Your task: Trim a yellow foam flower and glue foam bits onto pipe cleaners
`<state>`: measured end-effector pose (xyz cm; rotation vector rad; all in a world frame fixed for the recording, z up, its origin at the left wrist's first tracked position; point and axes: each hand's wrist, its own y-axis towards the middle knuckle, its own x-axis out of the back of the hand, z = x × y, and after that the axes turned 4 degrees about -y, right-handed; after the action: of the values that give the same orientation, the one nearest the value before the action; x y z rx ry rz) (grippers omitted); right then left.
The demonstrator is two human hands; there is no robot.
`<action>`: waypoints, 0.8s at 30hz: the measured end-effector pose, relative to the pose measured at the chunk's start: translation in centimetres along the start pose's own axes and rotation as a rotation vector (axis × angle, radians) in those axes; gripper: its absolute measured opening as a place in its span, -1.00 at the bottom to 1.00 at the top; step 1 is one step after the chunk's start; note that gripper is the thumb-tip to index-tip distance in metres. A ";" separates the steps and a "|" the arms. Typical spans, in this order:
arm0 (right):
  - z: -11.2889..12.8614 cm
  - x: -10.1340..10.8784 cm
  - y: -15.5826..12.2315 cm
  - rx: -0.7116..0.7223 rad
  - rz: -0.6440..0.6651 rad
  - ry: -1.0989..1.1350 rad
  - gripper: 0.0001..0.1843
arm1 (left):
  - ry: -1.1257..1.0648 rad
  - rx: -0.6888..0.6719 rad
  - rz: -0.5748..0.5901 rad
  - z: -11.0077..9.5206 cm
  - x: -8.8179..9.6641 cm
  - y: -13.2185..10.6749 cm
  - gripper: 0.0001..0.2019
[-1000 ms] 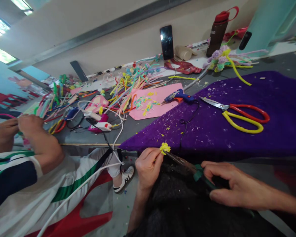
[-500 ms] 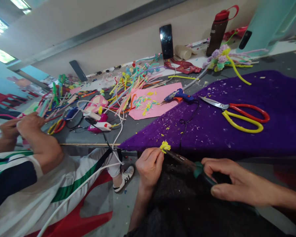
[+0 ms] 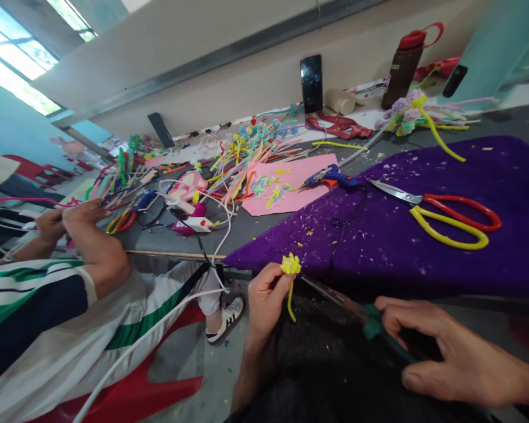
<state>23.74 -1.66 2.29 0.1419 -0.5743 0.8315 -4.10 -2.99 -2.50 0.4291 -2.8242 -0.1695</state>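
Observation:
My left hand (image 3: 267,298) pinches a small fuzzy yellow pipe-cleaner flower (image 3: 290,264) between thumb and fingers. A bent yellow stem hangs below it. My right hand (image 3: 441,341) grips the dark green handles of a pair of scissors (image 3: 335,296). Their narrow tip points left, just right of the flower and apart from it. Both hands are above my dark lap, in front of the table edge. On the purple cloth (image 3: 467,170) lie larger scissors with red and yellow handles (image 3: 417,200), beside a blue glue gun (image 3: 330,175).
Cut bits lie on a pink sheet (image 3: 320,197). Behind it are piled pipe cleaners (image 3: 242,158), a propped phone (image 3: 311,84) and a brown bottle (image 3: 403,73). A power strip with white cables (image 3: 194,225) sits left. A co-worker's arm (image 3: 99,247) is at far left.
My right hand has drawn the scissors rightward, off the flower. The flower has turned in my left hand, showing its top and hanging stem. The whole view has shifted slightly.

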 end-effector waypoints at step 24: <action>0.6 -0.8 0.9 -0.026 0.027 -0.098 -0.77 | -0.162 0.128 0.088 0.0 0.0 -0.1 -0.79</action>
<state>22.46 -1.78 2.25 0.1522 -0.6803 0.8459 -4.12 -3.07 -2.48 0.3304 -3.0181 -0.0060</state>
